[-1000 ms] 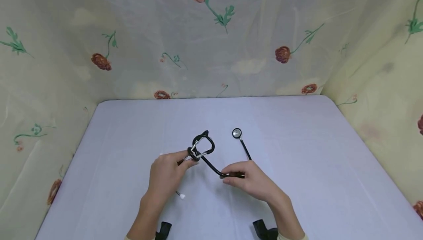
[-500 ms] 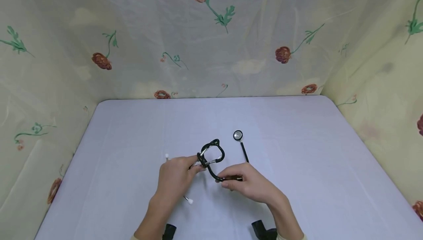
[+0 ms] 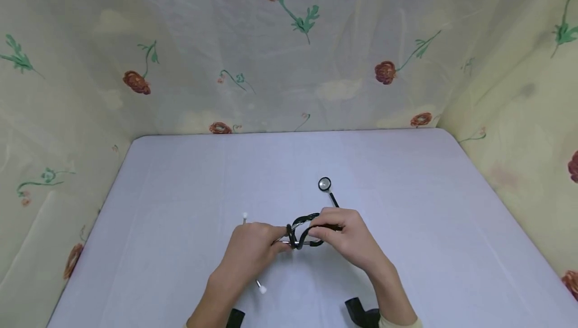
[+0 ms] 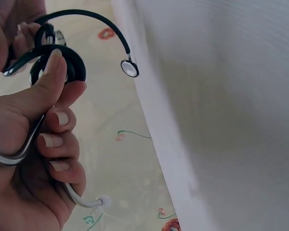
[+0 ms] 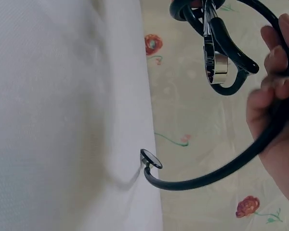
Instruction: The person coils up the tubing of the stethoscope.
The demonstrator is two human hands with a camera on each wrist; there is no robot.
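A black stethoscope (image 3: 293, 237) is held between both hands, its tubing wound in a coil round its metal ear tubes. My left hand (image 3: 253, 245) grips the ear tubes; in the left wrist view its thumb presses on the coiled tubing (image 4: 74, 62). White ear tips (image 3: 263, 289) stick out on either side of that hand. My right hand (image 3: 345, 237) pinches the free length of black tubing (image 5: 221, 173) close beside the coil. Beyond the right hand the round chest piece (image 3: 324, 183) hangs from the tubing's end, its silver face showing in the head view.
A white-covered table (image 3: 189, 177) spreads under the hands. Flower-printed curtains (image 3: 343, 32) stand at its back and sides. Black curved pieces (image 3: 361, 313) sit by the wrists at the near edge.
My left hand has moved right and nearer with the ear tubes and coil. My right hand has shifted slightly right and away, carrying the tubing up over the coil; the hands are closer together.
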